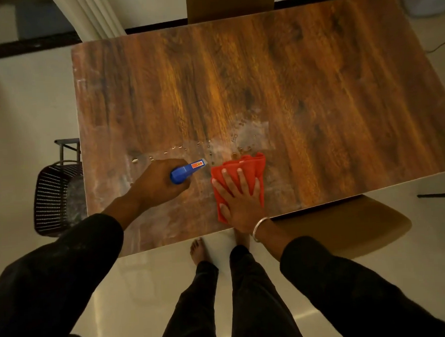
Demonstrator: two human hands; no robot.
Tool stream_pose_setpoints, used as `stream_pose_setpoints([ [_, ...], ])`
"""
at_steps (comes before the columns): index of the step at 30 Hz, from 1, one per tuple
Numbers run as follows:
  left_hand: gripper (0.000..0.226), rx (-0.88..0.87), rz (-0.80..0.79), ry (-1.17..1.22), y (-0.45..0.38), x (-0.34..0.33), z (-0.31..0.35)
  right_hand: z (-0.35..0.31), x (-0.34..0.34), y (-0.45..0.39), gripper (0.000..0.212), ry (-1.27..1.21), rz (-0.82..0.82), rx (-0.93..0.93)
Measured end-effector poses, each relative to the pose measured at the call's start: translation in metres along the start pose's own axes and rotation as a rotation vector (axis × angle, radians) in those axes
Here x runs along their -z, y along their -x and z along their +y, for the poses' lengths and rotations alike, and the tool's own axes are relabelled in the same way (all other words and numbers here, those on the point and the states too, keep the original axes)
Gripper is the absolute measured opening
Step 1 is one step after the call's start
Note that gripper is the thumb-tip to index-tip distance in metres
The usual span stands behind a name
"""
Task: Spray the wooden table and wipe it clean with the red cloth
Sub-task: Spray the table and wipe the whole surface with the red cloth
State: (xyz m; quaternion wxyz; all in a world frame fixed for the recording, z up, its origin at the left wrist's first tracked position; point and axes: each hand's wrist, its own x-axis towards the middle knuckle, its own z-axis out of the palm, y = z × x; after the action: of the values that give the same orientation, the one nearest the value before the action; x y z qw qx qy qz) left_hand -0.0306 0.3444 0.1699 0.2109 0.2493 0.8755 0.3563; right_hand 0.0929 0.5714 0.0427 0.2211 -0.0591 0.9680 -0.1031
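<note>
From the head view, I have my left hand (156, 183) wrapped tight around the blue spray bottle (186, 170), nozzle aimed at the droplets on the wooden table (315, 91). My right hand (240, 201) lies flat and open, pressing the red cloth (244, 167) just beside them, ready to wipe.

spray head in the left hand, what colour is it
Blue, with a small orange-red label near the nozzle; the spray head shows clearly in the head view.

Dim warm indoor light; soft glare on wooden table (315, 91); wide-angle bending at edges; slightly soft.
</note>
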Motion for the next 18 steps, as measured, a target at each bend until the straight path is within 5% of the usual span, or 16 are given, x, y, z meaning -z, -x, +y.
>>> stream_pose_setpoints([
  [4, 0.01, -0.011, 0.088, 0.114, 0.003, 0.007, 0.004, 0.032, 0.004, 0.007, 0.072, 0.054, -0.004, -0.016],
  [8, 0.004, -0.036, 0.178, 0.22, 0.006, 0.021, 0.003, 0.078, 0.051, -0.049, 0.073, -0.064, 0.045, -0.305],
  [11, 0.005, -0.016, 0.224, 0.242, 0.003, 0.024, 0.001, 0.052, 0.064, -0.087, 0.075, -0.094, 0.08, -0.439],
  [18, 0.006, 0.093, 0.373, 0.362, -0.012, 0.02, -0.002, 0.013, 0.013, -0.026, 0.068, -0.015, 0.052, -0.121],
])
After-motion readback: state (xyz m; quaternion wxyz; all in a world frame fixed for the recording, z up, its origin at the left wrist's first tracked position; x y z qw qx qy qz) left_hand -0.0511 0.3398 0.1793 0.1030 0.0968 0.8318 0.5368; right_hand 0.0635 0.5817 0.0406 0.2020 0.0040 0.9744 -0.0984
